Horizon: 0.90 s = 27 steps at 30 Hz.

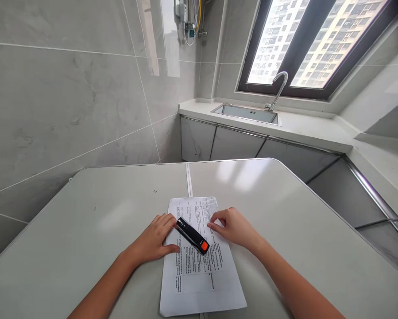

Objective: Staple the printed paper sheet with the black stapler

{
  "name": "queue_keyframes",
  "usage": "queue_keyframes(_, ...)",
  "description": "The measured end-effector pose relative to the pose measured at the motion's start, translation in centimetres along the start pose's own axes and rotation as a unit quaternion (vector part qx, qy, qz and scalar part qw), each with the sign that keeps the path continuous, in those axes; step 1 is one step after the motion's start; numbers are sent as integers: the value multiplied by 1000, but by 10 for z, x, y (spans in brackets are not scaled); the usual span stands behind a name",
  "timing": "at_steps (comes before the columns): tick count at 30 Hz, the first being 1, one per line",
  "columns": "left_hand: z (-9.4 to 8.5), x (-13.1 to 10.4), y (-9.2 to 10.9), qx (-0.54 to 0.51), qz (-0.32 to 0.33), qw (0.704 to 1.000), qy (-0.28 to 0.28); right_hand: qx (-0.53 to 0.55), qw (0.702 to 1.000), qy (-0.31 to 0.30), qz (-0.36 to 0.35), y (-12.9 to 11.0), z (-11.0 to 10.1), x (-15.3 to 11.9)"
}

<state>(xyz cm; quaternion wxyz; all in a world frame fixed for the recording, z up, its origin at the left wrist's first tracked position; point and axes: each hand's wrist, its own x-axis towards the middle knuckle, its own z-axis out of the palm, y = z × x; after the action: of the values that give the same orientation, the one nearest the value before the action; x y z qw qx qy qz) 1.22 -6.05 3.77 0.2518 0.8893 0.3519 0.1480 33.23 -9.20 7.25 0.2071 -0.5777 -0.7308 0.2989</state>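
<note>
- and here we are at the bench [69, 226], pale and glossy, a seam running through it from 12 to 6 o'clock!
- centre stage, printed paper [203, 290], lying lengthwise towards the viewer, its dense text up near the 12 o'clock end, plain white at 6; at its 1 o'clock corner, a patch of print slants off at another angle.
- on top of it, the black tool [190, 233], just above the paper's middle, pointing from 10 to 4 o'clock, an orange patch [204, 246] glowing at the 4 o'clock end, small white marks at the 10.
- in from 8 o'clock comes the left hand [157, 237], palm down at the paper's 10 o'clock edge; its grip is loosely spread, fingertips right at the tool's 10 o'clock end, thumb out towards 3 over the paper; it has hold of nothing, not closed round that tool!
- over at 2 o'clock, the right hand [233, 226], fingers curled, thumb and index slightly parted above the print; nothing shows in that grip, and whether the tips touch the paper, i cannot tell.
- the backdrop: grey tiled wall [75, 97] at 10 to 11 o'clock, pipes [202, 33] at 12, and around 1 o'clock the sink [248, 113], its curved tap [280, 88] and the bright window [278, 40].
</note>
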Motion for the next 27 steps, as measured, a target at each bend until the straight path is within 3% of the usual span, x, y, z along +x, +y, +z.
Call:
queue_keyframes(3,5,1,-3,4,-19,1000,14,10,997,72,-38,-17,18,-5)
queue_keyframes(6,6,2,-5,10,-10,1000,22,15,994,44,-95,-30,43,-12)
queue_keyframes(11,3,3,-3,1,-10,1000,19,-19,995,5,-97,-36,66,-16)
queue_keyframes(20,0,4,4,0,-9,1000,13,22,994,7,-110,-23,55,-10)
queue_keyframes(25,-1,5,0,-27,-23,999,8,48,980,97,-167,-17,36,-8)
queue_keyframes(27,-1,5,-1,-45,-32,998,7,43,976,91,-193,-14,27,-7)
